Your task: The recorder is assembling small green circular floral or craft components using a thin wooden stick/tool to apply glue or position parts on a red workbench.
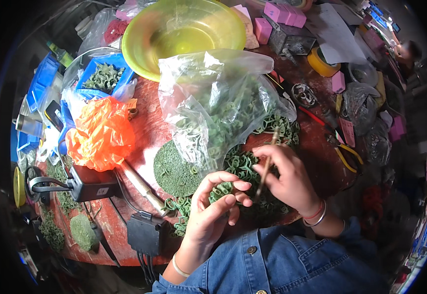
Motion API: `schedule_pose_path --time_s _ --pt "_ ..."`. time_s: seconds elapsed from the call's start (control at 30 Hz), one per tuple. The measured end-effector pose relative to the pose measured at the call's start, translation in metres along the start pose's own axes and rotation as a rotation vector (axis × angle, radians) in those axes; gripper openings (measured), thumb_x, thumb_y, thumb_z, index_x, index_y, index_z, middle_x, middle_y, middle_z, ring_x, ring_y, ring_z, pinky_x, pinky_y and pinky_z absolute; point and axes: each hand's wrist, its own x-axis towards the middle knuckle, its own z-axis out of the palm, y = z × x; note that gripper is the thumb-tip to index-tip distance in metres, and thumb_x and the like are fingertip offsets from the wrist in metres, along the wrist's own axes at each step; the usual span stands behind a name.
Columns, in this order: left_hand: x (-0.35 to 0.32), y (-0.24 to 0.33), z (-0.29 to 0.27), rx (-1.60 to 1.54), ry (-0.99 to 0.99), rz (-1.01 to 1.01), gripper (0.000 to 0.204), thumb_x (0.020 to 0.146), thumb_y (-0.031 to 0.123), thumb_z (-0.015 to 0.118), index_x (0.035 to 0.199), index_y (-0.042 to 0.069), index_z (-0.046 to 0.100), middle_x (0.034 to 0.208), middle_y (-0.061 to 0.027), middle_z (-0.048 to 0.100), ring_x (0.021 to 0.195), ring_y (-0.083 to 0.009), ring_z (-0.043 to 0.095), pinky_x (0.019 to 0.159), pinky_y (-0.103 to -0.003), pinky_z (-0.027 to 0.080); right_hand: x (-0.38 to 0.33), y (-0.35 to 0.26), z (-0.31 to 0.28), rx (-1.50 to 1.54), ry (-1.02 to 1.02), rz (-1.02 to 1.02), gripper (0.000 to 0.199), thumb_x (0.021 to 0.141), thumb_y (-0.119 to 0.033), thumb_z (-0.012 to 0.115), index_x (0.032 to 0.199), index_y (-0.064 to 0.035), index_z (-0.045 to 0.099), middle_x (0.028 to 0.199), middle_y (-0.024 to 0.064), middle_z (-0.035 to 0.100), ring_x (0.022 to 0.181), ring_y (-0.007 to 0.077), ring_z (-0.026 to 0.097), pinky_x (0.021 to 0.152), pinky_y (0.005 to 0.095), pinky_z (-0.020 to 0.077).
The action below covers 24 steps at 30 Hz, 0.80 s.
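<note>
My right hand (289,181) grips a thin brown stick-like tool (265,172) between thumb and fingers, its lower tip near my other hand. The fingers of my left hand (213,206) are curled in toward the thumb; what they pinch, if anything, is too small to make out. Beneath and between both hands lies a heap of small green ring-shaped pieces (243,164). More of them fill a clear plastic bag (189,90) just beyond. Left of the heap is a round, grainy green patch (174,169), partly covered by the bag.
A yellow-green basin (142,44) stands at the back. On the left are an orange plastic bag (100,134), a blue bin (88,73) of green pieces, a rod (140,183) and a black box (144,230). Yellow-handled pliers (349,157) and yellow tape (321,63) lie right.
</note>
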Motion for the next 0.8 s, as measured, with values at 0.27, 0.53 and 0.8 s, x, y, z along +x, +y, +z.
schedule_pose_path --time_s 0.27,0.53,0.8 --pt "0.0 -0.004 -0.006 0.176 0.137 -0.057 0.01 0.091 0.008 0.066 0.097 0.007 0.058 0.079 -0.0019 0.06 0.067 -0.0086 0.058 0.048 -0.018 0.038 0.005 -0.002 0.009 0.093 -0.085 0.013 0.023 0.076 0.003 0.07 0.092 -0.0049 0.055 0.085 0.0089 0.061 0.083 0.0274 0.061 0.074 0.038 0.0481" --pt "0.002 -0.007 -0.005 0.237 0.171 -0.042 0.015 0.089 0.004 0.067 0.099 0.007 0.055 0.081 -0.0016 0.059 0.063 -0.0072 0.054 0.046 -0.017 0.034 -0.004 -0.002 0.001 0.558 -0.059 0.261 0.022 0.081 0.008 0.067 0.095 -0.0027 0.055 0.089 0.0021 0.06 0.08 0.0073 0.06 0.075 0.0217 0.0505" --pt "0.001 -0.008 -0.003 0.339 0.166 -0.029 0.021 0.086 0.001 0.071 0.103 0.004 0.06 0.09 -0.0013 0.062 0.065 -0.004 0.057 0.049 -0.017 0.039 -0.011 -0.025 -0.005 0.708 -0.134 0.295 0.023 0.083 0.007 0.067 0.099 -0.0013 0.053 0.094 0.004 0.059 0.086 0.0073 0.06 0.077 0.0239 0.05"
